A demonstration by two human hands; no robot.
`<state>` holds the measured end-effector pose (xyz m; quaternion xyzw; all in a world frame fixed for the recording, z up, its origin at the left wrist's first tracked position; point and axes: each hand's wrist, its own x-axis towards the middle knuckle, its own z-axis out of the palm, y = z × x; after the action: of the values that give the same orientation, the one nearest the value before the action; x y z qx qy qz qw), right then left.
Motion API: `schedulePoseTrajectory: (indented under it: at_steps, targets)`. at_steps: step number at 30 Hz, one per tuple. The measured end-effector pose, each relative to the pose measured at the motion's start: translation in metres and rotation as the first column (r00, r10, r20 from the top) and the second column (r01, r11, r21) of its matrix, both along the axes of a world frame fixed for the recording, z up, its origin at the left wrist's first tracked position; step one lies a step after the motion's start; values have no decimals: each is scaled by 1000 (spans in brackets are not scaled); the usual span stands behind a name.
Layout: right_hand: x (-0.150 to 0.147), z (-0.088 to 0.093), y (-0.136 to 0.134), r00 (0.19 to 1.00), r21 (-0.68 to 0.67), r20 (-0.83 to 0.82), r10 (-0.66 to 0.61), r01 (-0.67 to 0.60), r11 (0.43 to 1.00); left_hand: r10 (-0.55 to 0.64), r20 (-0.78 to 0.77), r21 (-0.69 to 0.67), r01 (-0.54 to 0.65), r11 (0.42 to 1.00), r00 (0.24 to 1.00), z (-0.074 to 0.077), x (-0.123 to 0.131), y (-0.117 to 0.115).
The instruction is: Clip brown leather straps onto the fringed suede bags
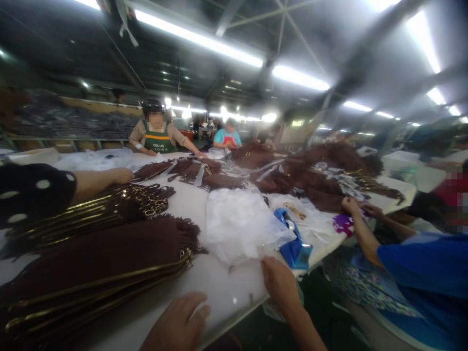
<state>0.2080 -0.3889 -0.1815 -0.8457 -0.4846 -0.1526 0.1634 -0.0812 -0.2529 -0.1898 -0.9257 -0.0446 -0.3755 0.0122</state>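
Head view: the bags are lying on the table, inward from its near edge, ahead and left of the right hand, the nearer one. Their long axis I cannot tell. That hand is curling its fingers just beside their near right corner; any grip is not showing. The left hand is curving half open, nothing visibly held. Bare table is separating the hands; the tape dispenser is crowding the bags' right side.
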Motion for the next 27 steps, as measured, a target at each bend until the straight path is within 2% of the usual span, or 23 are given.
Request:
schedulePoseTrajectory:
  at_steps: [3, 5, 7, 9, 12, 15, 18, 22, 27]
  targets:
    - [32, 5, 20, 999, -30, -2, 38, -38, 999, -146, -255, -129, 116, 985, 956, 15, 73, -11]
    - [46, 7, 40, 998, -15, -3, 67, -67, 998, -192, -407, -211, 112, 971, 893, 21, 113, -11]
    - [54, 7, 57, 997, 14, 3, 74, -74, 997, -155, -506, -276, 11, 961, 849, 20, 143, 0]
    - [55, 2, 63, 997, 40, 13, 71, -72, 997, -46, -529, -321, -150, 935, 847, 15, 163, 18]
    - [44, -13, 57, 993, 36, 23, 119, -120, 992, 67, -513, -351, -280, 894, 856, 8, 179, 48]
    - [29, -34, 41, 980, -5, 25, 196, -196, 981, 82, -505, -370, -302, 879, 859, 6, 191, 68]
    - [20, -50, 29, 979, -33, 24, 205, -204, 978, 87, -513, -379, -316, 870, 854, 5, 202, 76]
    - [19, -54, 24, 981, -88, 58, 186, -181, 980, 116, -510, -378, -343, 860, 853, 1, 210, 76]
    - [29, -49, 27, 976, -136, 115, 185, -169, 976, 104, -481, -377, -313, 872, 871, -7, 202, 73]
